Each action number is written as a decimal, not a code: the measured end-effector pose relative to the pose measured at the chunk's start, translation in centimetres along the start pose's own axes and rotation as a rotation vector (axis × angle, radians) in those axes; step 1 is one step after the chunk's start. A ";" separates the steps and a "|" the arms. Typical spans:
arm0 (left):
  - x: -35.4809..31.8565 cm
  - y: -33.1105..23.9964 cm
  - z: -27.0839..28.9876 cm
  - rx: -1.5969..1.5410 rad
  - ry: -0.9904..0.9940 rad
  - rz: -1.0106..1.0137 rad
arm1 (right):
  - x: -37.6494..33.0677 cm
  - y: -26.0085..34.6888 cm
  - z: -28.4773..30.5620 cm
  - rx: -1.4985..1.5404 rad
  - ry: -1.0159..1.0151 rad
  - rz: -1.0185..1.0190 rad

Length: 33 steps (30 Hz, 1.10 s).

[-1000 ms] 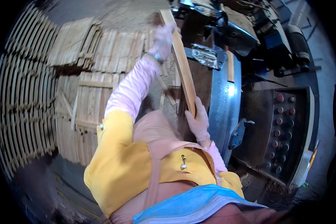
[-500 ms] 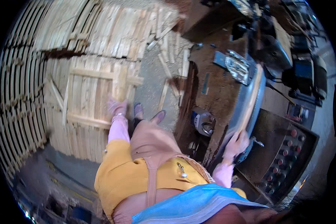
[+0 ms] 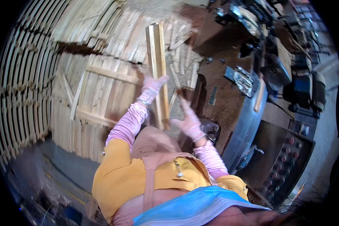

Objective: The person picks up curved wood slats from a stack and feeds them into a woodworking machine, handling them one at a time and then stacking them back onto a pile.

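While pale, narrow wooden strips [image 3: 158, 52] are clasped by the left hand [image 3: 151, 86], contact by the spread right hand [image 3: 188, 123] is blurred.

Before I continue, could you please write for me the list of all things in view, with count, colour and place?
Wood pieces: at least two, light brown, in the left hand
Board stacks: several, pale wood, left
Crossbars: two, pale, across the nearer stack
Slatted pile: too many to count, pale brown, far left
Loose strips: several, pale, on the floor
Machine table: one, brown with blue edge, right
Metal fixture: one, silvery, on the table
Single strip: one, light brown, at the blue edge
Control panel: one, dark, lower right
Apron: one, brown, worn
Mask: one, blue, bottom
Left hand: one, pale pink, around the wood
Right hand: one, pale pink, open, beside its near end
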<state>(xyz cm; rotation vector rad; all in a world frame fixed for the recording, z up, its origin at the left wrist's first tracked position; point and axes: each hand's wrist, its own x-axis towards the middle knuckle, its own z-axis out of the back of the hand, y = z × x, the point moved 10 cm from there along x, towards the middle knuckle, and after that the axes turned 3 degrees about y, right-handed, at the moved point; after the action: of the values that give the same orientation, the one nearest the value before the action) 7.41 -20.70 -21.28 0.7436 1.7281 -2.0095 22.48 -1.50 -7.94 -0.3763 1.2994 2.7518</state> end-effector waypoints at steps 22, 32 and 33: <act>-11.0 7.7 -13.3 -0.697 0.225 0.230 | -20.3 -13.6 29.1 -0.891 -1.027 -0.092; -19.3 -12.0 -31.5 -1.034 0.688 -0.088 | -21.2 -5.9 19.4 -0.145 -0.306 -0.068; -22.3 -13.3 -34.6 -0.956 0.830 -0.081 | -23.3 -7.3 19.9 -0.117 -0.359 -0.192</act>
<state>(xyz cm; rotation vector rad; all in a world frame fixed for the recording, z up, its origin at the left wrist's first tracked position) 21.78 14.48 -0.58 1.1927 2.8163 -0.6455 42.50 19.27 4.60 -0.0071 0.9656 2.5833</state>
